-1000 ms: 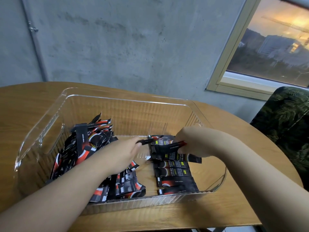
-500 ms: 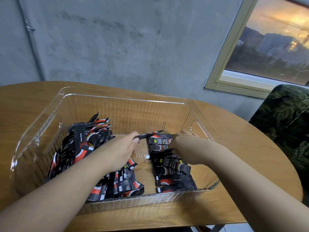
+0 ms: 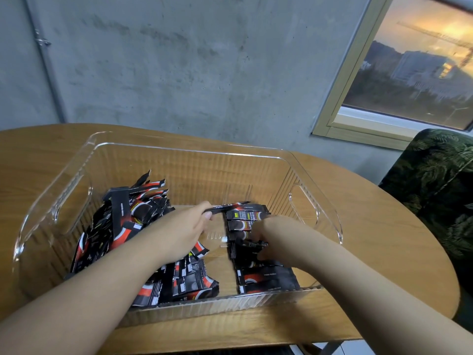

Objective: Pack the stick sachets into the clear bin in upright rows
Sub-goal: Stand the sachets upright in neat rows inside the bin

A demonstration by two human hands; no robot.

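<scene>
Since a moment ago, the right hand (image 3: 266, 230) has dropped from the far end of the right-hand row (image 3: 258, 252) onto its middle, fingers curled down on the sachets there; whether that grip is clamped on one sachet or only pressing the row, I cannot tell. The left hand (image 3: 183, 233) has barely shifted and pinches one sachet (image 3: 230, 206) by its end, holding it level above the row's far end. All this sits inside the clear bin (image 3: 179, 149), near the front edge of the bench (image 3: 371, 226). A loose heap of sachets (image 3: 122, 221) fills the bin's left half, leaning against its left wall. The step in hand looks like building the right-hand row, which lies fairly flat. Next, the pinched sachet needs tucking against the row's far end while the right hand steadies its neighbours.
</scene>
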